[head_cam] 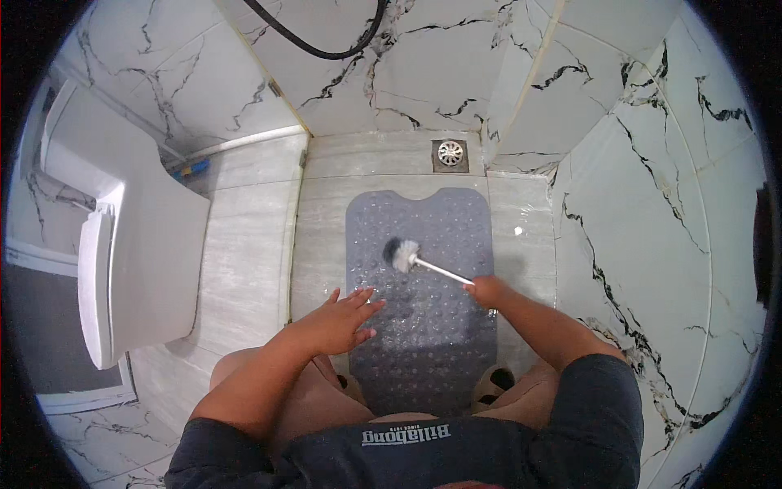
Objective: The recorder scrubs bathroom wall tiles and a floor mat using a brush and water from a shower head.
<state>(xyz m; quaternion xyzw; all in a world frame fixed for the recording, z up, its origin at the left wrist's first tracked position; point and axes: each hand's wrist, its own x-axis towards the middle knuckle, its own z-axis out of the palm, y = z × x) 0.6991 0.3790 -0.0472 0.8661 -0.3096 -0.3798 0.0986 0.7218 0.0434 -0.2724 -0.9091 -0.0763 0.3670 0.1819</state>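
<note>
My right hand (pixel 490 292) grips the end of the thin white handle of a toilet brush (pixel 405 253). The brush head, white with dark bristles at its far side, is over the upper middle of a grey bath mat (pixel 421 223) and looks to touch it. Small round bumps cover the mat, and its wet surface shines in the middle. With fingers spread, my left hand (pixel 345 321) holds nothing and hovers at or above the mat's left edge; whether it touches the mat I cannot tell.
A white toilet (pixel 143 244) stands at the left. Beyond the mat is a round metal floor drain (pixel 451 153). A black hose (pixel 330 55) hangs before the far marble-patterned wall. Some blue object (pixel 194 168) lies behind the toilet. A raised strip (pixel 294 244) divides the tiled floor.
</note>
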